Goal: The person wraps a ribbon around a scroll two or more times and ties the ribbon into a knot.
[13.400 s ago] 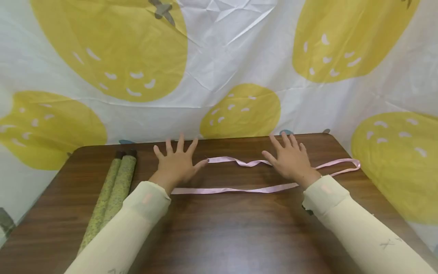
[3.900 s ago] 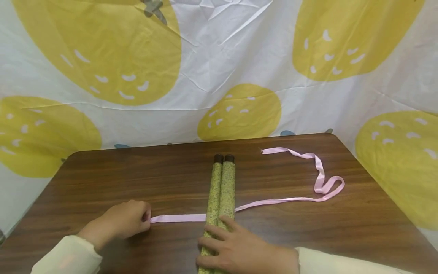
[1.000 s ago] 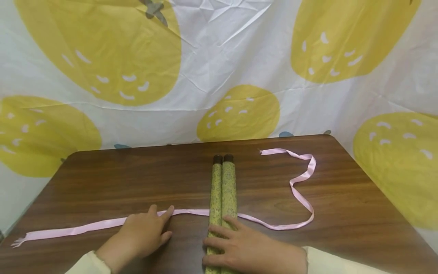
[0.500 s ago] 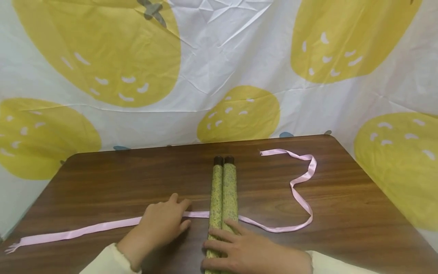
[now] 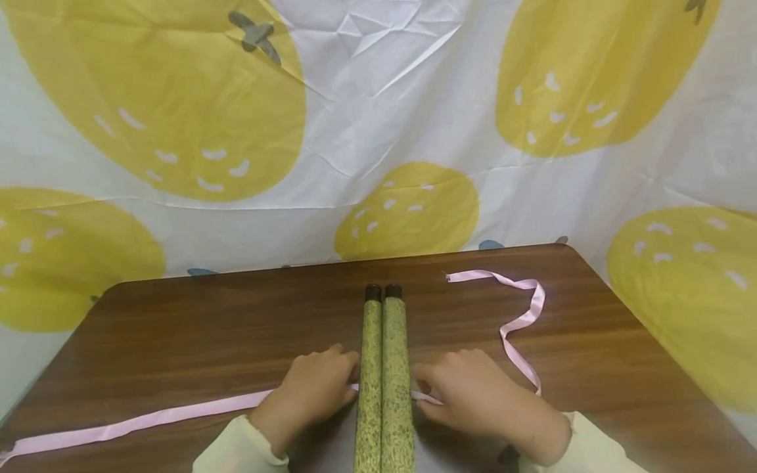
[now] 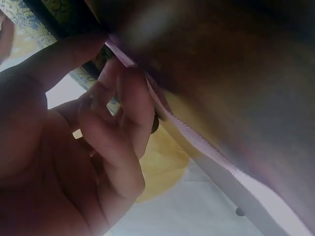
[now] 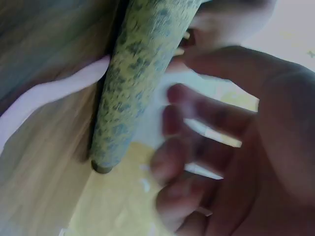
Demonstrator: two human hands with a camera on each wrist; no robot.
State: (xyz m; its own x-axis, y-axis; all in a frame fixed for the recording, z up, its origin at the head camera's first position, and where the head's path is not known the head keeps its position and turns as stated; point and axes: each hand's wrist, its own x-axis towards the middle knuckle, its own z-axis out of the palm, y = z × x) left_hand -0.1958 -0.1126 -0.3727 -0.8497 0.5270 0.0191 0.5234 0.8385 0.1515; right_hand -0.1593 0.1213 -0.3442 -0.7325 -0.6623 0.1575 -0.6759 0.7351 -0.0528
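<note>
Two yellow-green patterned scrolls [image 5: 397, 381] with dark end knobs lie side by side on the table, over a pink satin ribbon [image 5: 142, 424]. My left hand [image 5: 313, 391] is just left of the scrolls. In the left wrist view its thumb and finger pinch the ribbon [image 6: 202, 142] close against them. On the other side, my right hand [image 5: 479, 394] is low at the ribbon beside the scrolls. The right wrist view shows its fingers [image 7: 182, 152] loosely bent and blurred, apart from the ribbon [image 7: 54, 91] that passes beneath the scroll [image 7: 135, 69].
The brown wooden table [image 5: 236, 328] ends at a white curtain [image 5: 402, 131] with yellow fruit prints. The ribbon's right part curves back toward the table's far side, while its left end reaches the left front.
The scrolls have come from the left side onto the ribbon. Lately my left hand slid right along the ribbon to the scrolls, and my right hand left their top for their right side.
</note>
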